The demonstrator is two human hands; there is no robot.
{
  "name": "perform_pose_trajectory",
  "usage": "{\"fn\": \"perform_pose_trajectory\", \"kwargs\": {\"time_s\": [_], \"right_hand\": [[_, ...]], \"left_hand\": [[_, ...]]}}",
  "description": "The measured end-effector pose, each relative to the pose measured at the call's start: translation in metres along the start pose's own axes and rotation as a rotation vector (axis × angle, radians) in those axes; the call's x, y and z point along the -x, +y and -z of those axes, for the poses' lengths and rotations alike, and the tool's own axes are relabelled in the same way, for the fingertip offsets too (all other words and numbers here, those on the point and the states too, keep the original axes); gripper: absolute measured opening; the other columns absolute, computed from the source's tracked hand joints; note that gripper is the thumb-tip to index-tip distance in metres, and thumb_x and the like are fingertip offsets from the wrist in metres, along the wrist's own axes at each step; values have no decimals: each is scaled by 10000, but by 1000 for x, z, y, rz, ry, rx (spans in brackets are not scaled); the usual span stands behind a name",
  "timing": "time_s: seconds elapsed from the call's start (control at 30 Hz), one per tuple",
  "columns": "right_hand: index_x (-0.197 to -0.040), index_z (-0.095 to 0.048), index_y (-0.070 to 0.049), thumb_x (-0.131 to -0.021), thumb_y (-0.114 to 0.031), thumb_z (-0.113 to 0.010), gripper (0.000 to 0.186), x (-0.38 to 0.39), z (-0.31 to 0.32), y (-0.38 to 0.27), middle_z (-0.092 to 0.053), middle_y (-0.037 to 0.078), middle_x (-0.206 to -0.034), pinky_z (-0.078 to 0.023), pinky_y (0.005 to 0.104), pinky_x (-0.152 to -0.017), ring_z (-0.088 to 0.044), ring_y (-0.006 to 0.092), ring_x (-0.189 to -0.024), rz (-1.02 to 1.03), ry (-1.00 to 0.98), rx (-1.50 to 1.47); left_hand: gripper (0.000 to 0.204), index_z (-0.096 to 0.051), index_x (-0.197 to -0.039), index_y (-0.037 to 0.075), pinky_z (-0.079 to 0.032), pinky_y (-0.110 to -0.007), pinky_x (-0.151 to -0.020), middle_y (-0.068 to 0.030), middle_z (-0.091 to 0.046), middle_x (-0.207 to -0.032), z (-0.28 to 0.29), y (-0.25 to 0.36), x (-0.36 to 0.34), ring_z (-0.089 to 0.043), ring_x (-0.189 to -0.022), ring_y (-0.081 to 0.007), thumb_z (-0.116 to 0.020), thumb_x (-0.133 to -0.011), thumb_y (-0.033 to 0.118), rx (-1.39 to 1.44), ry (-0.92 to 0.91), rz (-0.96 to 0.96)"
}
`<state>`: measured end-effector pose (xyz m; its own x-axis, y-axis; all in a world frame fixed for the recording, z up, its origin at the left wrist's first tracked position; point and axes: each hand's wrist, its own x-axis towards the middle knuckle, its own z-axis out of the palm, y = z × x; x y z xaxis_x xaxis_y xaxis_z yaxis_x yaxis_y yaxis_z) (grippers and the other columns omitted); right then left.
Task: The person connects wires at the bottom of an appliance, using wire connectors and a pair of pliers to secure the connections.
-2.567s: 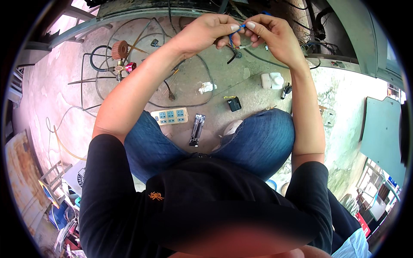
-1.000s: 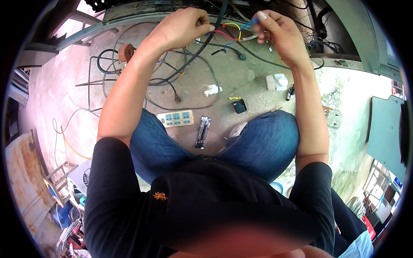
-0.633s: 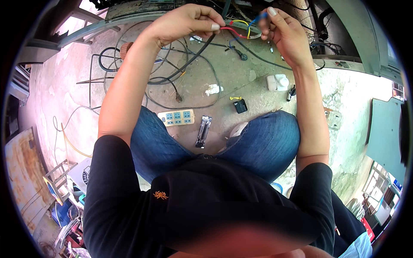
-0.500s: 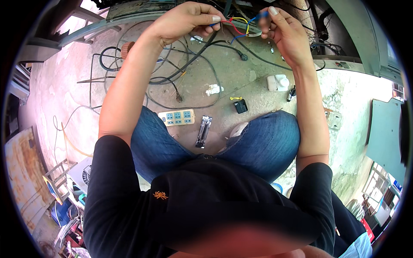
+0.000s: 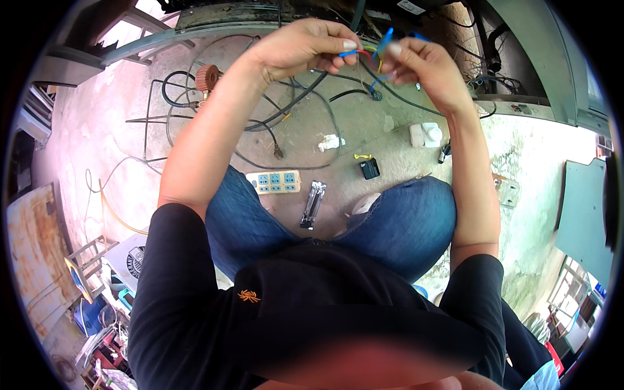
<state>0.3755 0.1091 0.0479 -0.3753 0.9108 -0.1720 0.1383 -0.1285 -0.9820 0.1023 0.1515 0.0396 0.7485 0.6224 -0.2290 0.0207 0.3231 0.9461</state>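
Mid-job, I'd judge: left hand point(image 5: 305, 49) pinches red wire point(image 5: 361, 54), right hand point(image 5: 419, 62) pinches blue wire point(image 5: 385, 42), ends apart, 2 not yet joined.

My hands sit closer together vs a sec ago. Left hand point(image 5: 305, 49) now pinches the blue and red wire ends point(image 5: 356, 53), right hand point(image 5: 422, 65) lifts a blue wire point(image 5: 385, 42) upright. Earlier they were spread wider.
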Motion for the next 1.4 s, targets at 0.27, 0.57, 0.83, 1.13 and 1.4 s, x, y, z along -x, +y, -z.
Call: {"fn": "perform_pose_trajectory", "kwargs": {"time_s": [0.27,0.57,0.83,1.13,1.4], "right_hand": [[-1247,-673,32,-1016,-314,-650,416,12,-10,-5,-761,126,-1083,-536,312,-942,-713,189,-1064,-99,-239,115],[-1279,-639,25,-987,-266,-699,416,12,-21,-3,-765,107,-1038,-527,288,-911,-711,162,-1037,-78,-295,63],[-1001,-708,17,-963,-291,-741,312,4,-22,0,-718,45,-805,-488,235,-650,-646,84,-698,-91,-195,282],[-974,-745,-26,-970,-285,-726,259,11,-27,-17,-574,-44,-681,-387,268,-544,-477,48,-610,-117,-105,408],[-1028,-755,-12,-972,-244,-716,241,15,-24,-19,-570,-46,-695,-362,277,-555,-456,49,-632,-53,-110,419]], "left_hand": [[187,-637,-1151,29,-532,-253,-837,-26,-679,-1028,-33,-22,-6,-600,-864,-67,-633,-1050,186,296,34,-18],[236,-606,-1215,10,-531,-285,-874,-49,-657,-1037,-47,-33,9,-596,-905,-111,-618,-1057,185,340,271,-20],[251,-609,-1221,-7,-516,-262,-847,-51,-658,-1018,-39,-40,31,-598,-899,-108,-620,-1053,179,197,244,43],[227,-645,-1156,-25,-542,-292,-732,-56,-689,-902,-52,-34,38,-643,-808,-121,-554,-1063,162,-671,321,-45],[262,-660,-1095,20,-480,-288,-638,5,-604,-791,-53,-34,40,-569,-691,-103,-483,-1086,213,-731,283,-71]]}}
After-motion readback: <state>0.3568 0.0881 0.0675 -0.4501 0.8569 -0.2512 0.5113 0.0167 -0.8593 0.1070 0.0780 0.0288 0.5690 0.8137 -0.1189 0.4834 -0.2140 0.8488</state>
